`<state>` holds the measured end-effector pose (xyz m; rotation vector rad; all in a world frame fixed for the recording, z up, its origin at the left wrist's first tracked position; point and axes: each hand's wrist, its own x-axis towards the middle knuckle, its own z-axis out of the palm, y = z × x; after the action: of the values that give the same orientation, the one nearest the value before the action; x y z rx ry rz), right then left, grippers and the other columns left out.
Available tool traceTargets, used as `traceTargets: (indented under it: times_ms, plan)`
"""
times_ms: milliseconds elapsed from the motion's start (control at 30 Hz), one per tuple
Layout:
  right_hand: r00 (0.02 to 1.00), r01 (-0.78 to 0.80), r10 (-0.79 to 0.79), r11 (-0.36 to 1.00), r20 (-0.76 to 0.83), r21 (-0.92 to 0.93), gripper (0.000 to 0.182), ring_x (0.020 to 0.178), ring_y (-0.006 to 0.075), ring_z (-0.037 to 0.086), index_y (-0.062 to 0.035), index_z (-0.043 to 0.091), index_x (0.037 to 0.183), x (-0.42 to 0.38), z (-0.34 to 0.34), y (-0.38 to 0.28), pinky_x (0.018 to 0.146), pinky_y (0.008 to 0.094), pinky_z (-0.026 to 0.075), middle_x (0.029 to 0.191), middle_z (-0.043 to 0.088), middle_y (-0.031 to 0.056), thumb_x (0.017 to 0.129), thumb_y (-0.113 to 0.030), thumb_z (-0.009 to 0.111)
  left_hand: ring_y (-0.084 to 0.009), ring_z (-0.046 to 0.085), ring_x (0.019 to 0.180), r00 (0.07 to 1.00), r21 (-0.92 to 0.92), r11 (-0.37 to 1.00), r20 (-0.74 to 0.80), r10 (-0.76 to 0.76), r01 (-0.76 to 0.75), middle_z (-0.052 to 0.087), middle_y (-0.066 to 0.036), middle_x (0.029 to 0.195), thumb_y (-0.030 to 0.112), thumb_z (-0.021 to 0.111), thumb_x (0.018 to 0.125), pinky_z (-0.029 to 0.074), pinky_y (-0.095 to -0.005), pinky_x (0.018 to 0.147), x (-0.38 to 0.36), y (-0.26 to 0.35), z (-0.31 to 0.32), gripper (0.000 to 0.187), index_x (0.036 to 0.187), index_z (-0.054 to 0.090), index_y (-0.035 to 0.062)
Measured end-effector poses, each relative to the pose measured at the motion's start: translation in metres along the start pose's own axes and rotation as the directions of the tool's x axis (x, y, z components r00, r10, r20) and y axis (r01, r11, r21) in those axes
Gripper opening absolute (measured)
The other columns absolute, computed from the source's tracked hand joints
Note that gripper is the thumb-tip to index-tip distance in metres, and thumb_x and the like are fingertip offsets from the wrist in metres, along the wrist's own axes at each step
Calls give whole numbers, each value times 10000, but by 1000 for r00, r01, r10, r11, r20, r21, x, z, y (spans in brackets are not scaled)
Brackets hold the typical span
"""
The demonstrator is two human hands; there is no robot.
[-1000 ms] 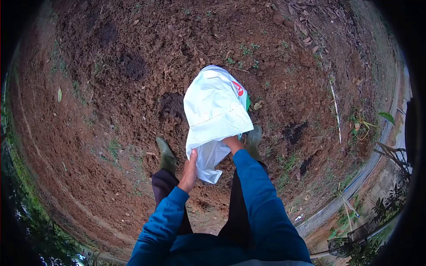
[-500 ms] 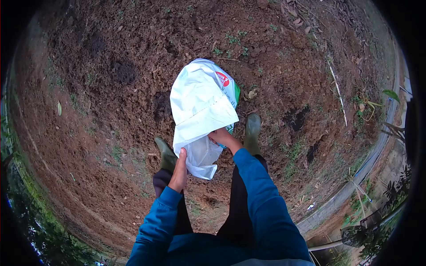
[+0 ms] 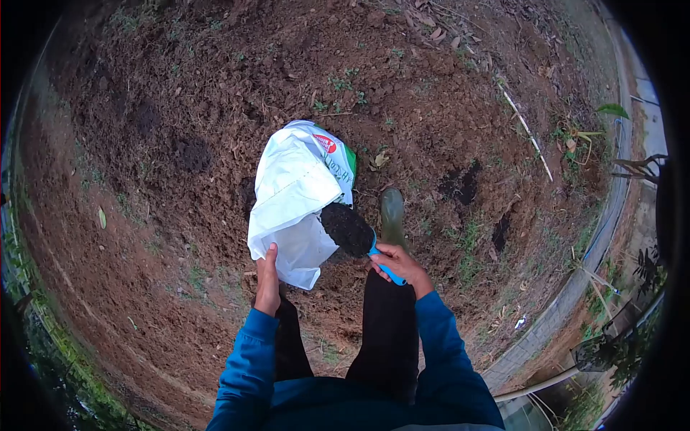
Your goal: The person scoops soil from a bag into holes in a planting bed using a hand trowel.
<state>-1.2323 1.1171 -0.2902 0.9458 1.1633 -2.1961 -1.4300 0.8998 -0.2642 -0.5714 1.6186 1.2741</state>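
Note:
A white plastic sack [image 3: 293, 172] with red and green print lies on the soil, its mouth toward me. My left hand [image 3: 268, 281] grips the sack's lower left edge, thumb on top and the other fingers hidden. Right of the sack's mouth, my right hand [image 3: 402, 266] is closed round the blue handle of a trowel [image 3: 388, 270]. The trowel's blade is hidden under a heap of dark soil [image 3: 348, 230], which overlaps the edge of the opening.
Brown, clumpy ground [image 3: 237, 93] surrounds the sack, with dark soil patches [image 3: 460, 183] at the right and left. A green boot [image 3: 392, 214] stands just beyond the trowel. A pale stick [image 3: 527, 129] lies upper right, and a curved concrete edge [image 3: 568, 302] runs along the right.
My right hand has come out of the sack to the right, bringing the soil-laden trowel into view. My left hand still holds the sack, and the view has shifted somewhat.

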Motion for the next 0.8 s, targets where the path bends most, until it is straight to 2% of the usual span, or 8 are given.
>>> traceTargets:
  times_ms: [100, 267, 367, 400, 433, 567, 733, 800]
  plan:
    - [951, 36, 40, 970, -305, 241, 180, 465, 82, 462, -57, 489, 859, -41, -24, 3, 382, 222, 367, 638, 489, 20, 837, -232, 526, -228, 283, 1178, 966, 65, 965, -31, 258, -256, 291, -136, 1284, 307, 529, 810, 206, -318, 979, -19, 15, 16, 657, 1274, 190, -12]
    - [796, 248, 54, 879, -602, 408, 232, 440, 118, 469, -56, 477, 979, -35, -112, -7, 361, 240, 378, 617, 511, 52, 824, -222, 529, -241, 291, 1156, 948, 171, 950, -145, 285, -259, 299, -178, 1253, 252, 575, 788, 231, -326, 961, -16, 6, 6, 659, 1240, 196, -43]
    - [742, -57, 213, 965, -635, 257, 238, 435, 136, 472, -48, 478, 943, -12, -152, 11, 365, 266, 389, 613, 510, 66, 822, -246, 527, -280, 302, 1144, 826, 337, 828, -199, 527, -447, 320, -199, 1217, 227, 630, 737, 247, -359, 952, -10, 8, 3, 698, 1224, 220, -58]
    - [658, -293, 326, 941, -679, 168, 246, 434, 144, 475, -44, 478, 935, -9, -154, 13, 370, 276, 395, 611, 510, 70, 820, -256, 528, -287, 322, 1122, 701, 561, 639, -138, 700, -527, 343, -194, 1189, 198, 654, 701, 255, -362, 945, -13, 16, 5, 695, 1215, 251, -38]
    - [687, -267, 307, 950, -659, 163, 251, 433, 152, 484, -45, 481, 919, -12, -145, 12, 382, 292, 408, 600, 505, 74, 815, -267, 535, -295, 343, 1101, 564, 737, 397, -26, 825, -547, 365, -189, 1161, 169, 679, 665, 262, -365, 938, -17, 24, 8, 697, 1206, 282, -19]
    - [825, -175, 215, 977, -523, 126, 264, 471, 152, 507, -46, 452, 997, -31, -73, 5, 401, 291, 420, 650, 514, 73, 814, -216, 540, -325, 380, 1038, 556, 925, -7, 234, 798, -379, 415, -148, 1077, 154, 727, 560, 325, -395, 862, -20, 56, 25, 711, 1165, 372, 39]
    - [991, 67, -83, 987, -107, -143, 353, 583, 171, 555, -75, 425, 1103, -36, 14, -18, 553, 307, 459, 736, 539, 94, 807, -219, 555, -251, 490, 767, 515, 868, 156, 128, 847, -472, 491, -91, 830, 152, 720, 614, 404, -353, 658, 15, 56, 7, 291, 817, 549, 34]
    - [938, 200, -337, 714, -79, -671, 334, 628, 234, 580, -71, 469, 1079, -11, 35, -22, 593, 344, 453, 759, 556, 134, 799, -230, 553, -189, 478, 652, 625, 700, 508, -111, 773, -503, 494, -82, 744, 163, 690, 683, 395, -300, 583, 24, 56, -1, 215, 732, 553, 5]
